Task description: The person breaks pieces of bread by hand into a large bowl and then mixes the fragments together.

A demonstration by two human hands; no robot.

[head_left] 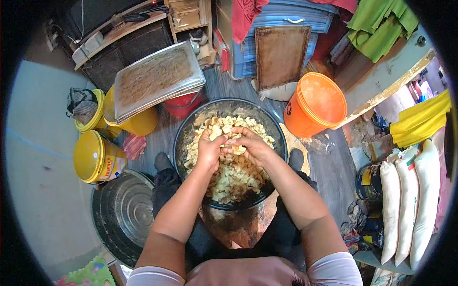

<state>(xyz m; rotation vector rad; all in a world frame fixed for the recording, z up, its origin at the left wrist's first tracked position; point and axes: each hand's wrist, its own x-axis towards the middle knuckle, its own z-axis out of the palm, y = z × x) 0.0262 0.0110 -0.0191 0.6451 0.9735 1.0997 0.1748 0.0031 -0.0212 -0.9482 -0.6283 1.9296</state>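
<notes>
A wide black basin (179, 178) stands on the floor between my feet. It holds a heap of pale yellow broken pieces (236, 183), some with brown edges, that look like torn bread. Above the heap, my left hand (210, 148) and my right hand (253, 147) meet near the middle of the basin. The fingers of both are closed on pale bread pieces (234, 143), thumbs close together. Exactly how the pieces are split between the hands is partly hidden by the fingers.
An orange bucket (312, 107) stands right of the basin. Stacked baking trays (160, 78) lie over buckets at the left, near a yellow lidded bucket (93, 157) and another black tub (121, 214). Full white sacks (405, 209) stand at the right; a brown tray (281, 57) leans behind.
</notes>
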